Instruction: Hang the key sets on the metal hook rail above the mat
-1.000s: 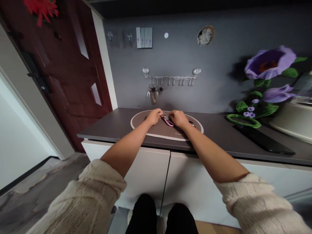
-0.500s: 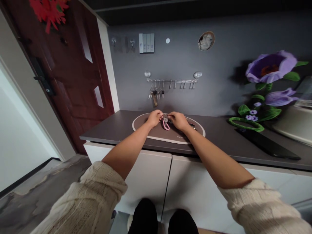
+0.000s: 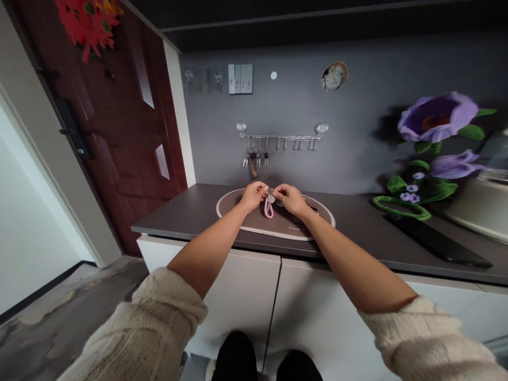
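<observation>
My left hand (image 3: 254, 196) and my right hand (image 3: 290, 199) are close together above an oval brown mat (image 3: 254, 225) with a pale rim. Both are closed in a pinch at a metal key ring (image 3: 271, 189) between them. From the ring hang a round, silvery tag-like piece (image 3: 271, 198) and a pink strap loop (image 3: 269, 214). Small dark and metallic items (image 3: 313, 207) lie on the mat, partly hidden behind my right hand; I cannot make out their kind.
On the wall, a clear hook rail (image 3: 281, 137) carries several keys (image 3: 257, 157) at its left end. A purple flower decoration (image 3: 436, 119), a black phone-like slab (image 3: 440, 241) and a pale rounded object (image 3: 476, 203) stand or lie at right. A red-brown door (image 3: 115, 127) is at left.
The view has tilted slightly upward. My fingertips have come a little closer together at the ring, and the pink loop now hangs straighter and a bit further left.
</observation>
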A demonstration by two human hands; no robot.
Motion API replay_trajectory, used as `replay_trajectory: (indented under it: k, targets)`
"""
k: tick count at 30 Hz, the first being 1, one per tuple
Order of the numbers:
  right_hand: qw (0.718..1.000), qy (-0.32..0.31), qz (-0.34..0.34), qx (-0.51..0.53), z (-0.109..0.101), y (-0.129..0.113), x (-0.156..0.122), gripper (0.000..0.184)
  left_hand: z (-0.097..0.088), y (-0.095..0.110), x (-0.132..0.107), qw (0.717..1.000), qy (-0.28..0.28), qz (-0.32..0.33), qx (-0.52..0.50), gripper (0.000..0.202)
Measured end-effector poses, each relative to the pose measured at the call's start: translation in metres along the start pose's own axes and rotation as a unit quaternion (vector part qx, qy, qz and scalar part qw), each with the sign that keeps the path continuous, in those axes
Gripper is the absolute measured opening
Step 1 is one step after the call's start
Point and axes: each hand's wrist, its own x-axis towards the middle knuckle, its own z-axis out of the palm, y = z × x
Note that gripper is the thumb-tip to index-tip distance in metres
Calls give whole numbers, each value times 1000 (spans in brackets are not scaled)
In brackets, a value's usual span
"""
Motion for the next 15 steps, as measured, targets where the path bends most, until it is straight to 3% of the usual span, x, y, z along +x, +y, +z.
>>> replay_trajectory:
  k: [7, 15]
  targets:
    - [988, 15, 47, 149, 1, 2, 2, 21, 1, 2, -1, 999, -1, 1, -54, 19]
    - [953, 61, 84, 286, -5, -7, -1, 22, 3, 7, -4, 993, -62, -29, -101, 25]
